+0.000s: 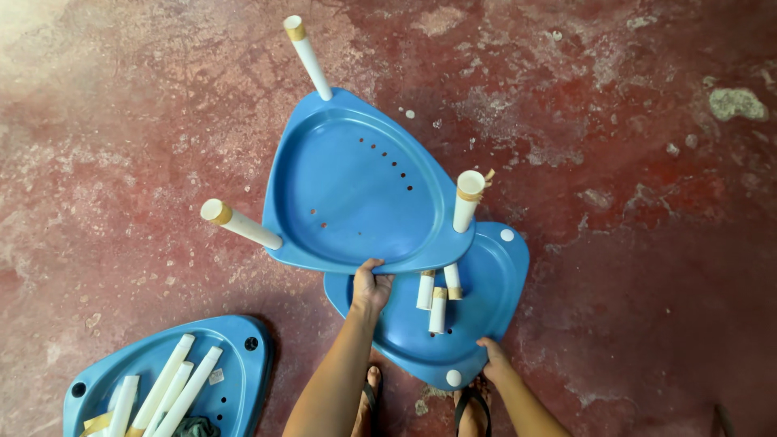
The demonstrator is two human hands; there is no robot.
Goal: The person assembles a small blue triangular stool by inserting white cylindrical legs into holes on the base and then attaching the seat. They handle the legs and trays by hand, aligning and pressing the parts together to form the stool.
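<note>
- Left hand [371,285] grips the near rim of an upturned blue stool seat [356,186] with three white legs [241,225] fitted.
- Right hand [495,358] pinches the edge of a second blue seat [494,283] on the red floor [647,267], loose legs [435,309] lying in it.
- Judged: assembly continues; fitting a leg needs a freed hand.

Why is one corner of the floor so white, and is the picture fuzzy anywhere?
Head view: bright light washes out the red floor at top left; the upper blue tray shows soft sheen, no hard glare; the left hand and right hand look sharp; straight white tubes splay outward, wide-lens stretch.
</note>
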